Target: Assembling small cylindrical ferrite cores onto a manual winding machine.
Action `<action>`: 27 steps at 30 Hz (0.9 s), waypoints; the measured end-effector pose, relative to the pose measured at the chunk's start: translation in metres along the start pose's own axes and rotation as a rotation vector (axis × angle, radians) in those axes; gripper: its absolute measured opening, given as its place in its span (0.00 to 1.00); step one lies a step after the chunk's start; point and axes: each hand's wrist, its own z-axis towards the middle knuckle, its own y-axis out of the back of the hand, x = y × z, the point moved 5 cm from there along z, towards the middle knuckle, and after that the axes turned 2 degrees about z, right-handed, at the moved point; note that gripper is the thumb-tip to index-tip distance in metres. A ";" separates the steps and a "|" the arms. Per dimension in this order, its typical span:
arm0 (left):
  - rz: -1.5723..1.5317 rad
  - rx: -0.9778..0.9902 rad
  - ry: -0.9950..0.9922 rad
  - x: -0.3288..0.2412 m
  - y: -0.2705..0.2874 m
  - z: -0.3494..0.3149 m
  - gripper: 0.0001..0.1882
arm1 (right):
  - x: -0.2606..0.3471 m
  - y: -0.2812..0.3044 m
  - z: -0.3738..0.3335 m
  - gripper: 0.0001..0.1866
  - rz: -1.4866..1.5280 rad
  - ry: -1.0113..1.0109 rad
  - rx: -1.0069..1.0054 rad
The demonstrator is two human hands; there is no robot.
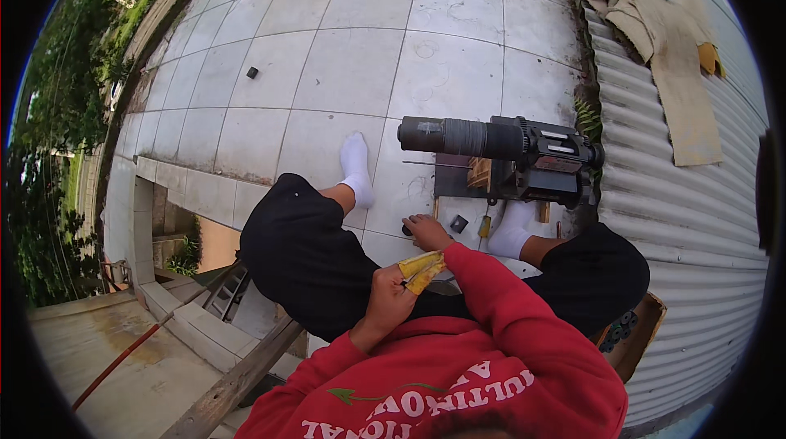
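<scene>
My left hand [388,301] is raised in front of my red sweater, fingers closed. Worn yellow wrapping [422,270] covers its fingertips or sits between them; I cannot tell which, and anything pinched there is hidden. Low over the tiles, my right hand [429,233] has its fingers closed around a small black piece [407,229], partly covered. Beside that hand lies a black block [459,224]. Just beyond, a dark machine [550,161] carries a long black cylinder [463,136] wound with grey thread or wire. A yellow-handled tool [485,226] lies by my right foot.
A thin rod [434,164] juts out beneath the cylinder. Another black block [252,72] rests on the tiled floor [352,71]. Corrugated roofing [696,218] with tan cloth [684,103] borders the right. A wooden box [643,341] of dark cylindrical pieces stands by my right knee. At left, there is an opening [219,243].
</scene>
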 end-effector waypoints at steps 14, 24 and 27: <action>-0.087 0.062 -0.005 0.004 -0.017 0.000 0.13 | 0.108 0.409 -0.160 0.11 0.835 -0.404 -0.090; -0.022 0.000 -0.076 0.002 -0.023 0.000 0.13 | 0.017 0.440 -0.158 0.26 -0.383 -0.338 -0.446; -0.020 0.001 -0.081 0.001 -0.023 0.001 0.14 | -0.001 0.434 -0.154 0.23 -0.294 -0.533 -0.432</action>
